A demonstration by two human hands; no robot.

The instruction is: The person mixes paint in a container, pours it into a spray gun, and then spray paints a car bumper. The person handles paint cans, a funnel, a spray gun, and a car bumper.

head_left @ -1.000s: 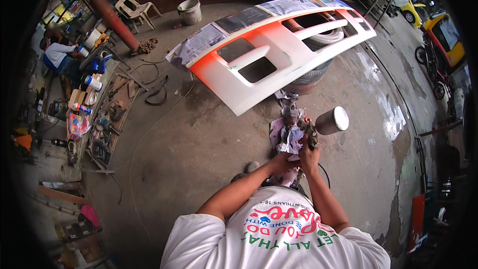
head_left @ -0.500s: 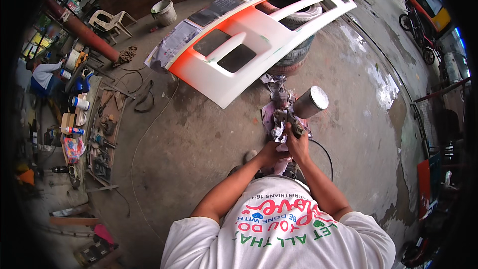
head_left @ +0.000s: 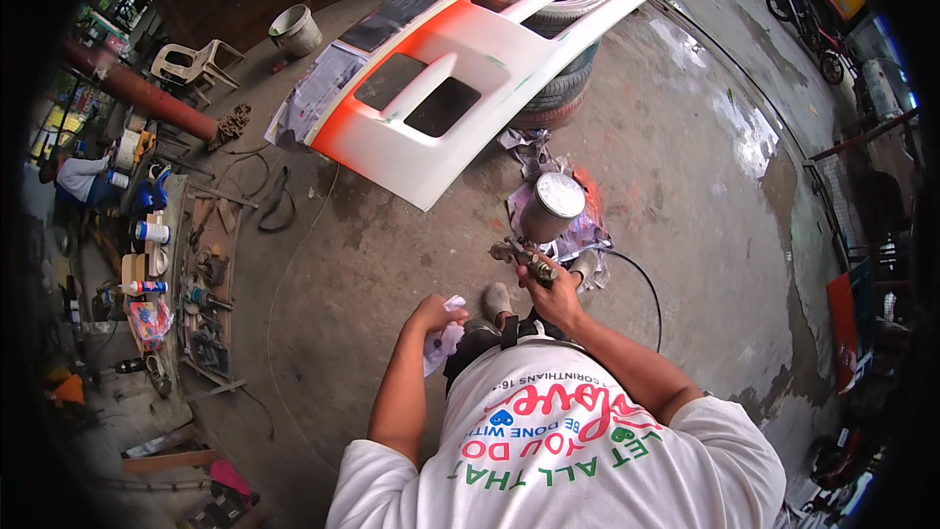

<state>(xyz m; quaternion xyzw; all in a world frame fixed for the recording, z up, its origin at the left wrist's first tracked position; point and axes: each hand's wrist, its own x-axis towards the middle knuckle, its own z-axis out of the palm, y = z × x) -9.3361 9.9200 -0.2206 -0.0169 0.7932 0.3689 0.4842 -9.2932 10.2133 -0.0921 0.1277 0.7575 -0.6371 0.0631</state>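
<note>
My right hand [head_left: 554, 296] grips a metal spray gun [head_left: 522, 257] by its handle, with a silvery lidded cup [head_left: 550, 214] mounted on it. A dark hose [head_left: 654, 294] curves away at the right of the gun. On the left, my left hand [head_left: 431, 315] is closed round a crumpled pale rag [head_left: 441, 351], apart from the gun. Ahead lies a car bumper [head_left: 416, 162], white with bright orange along its far edge. Sheets of newspaper [head_left: 318, 93] are fixed along that edge. Stacked tyres [head_left: 560, 90] stand beneath the bumper.
Stained crumpled paper [head_left: 587, 235] lies on the concrete floor beyond my feet. A cluttered rack [head_left: 211, 284] runs along the left, with cans and bottles. Farther off are a plastic chair [head_left: 201, 64], a bucket [head_left: 296, 31], a red pole [head_left: 147, 93] and a crouching person [head_left: 80, 176].
My hands have parted: the left has moved left with the rag, away from the gun. The spray gun has swung to the left in my right hand. The view has shifted slightly.
</note>
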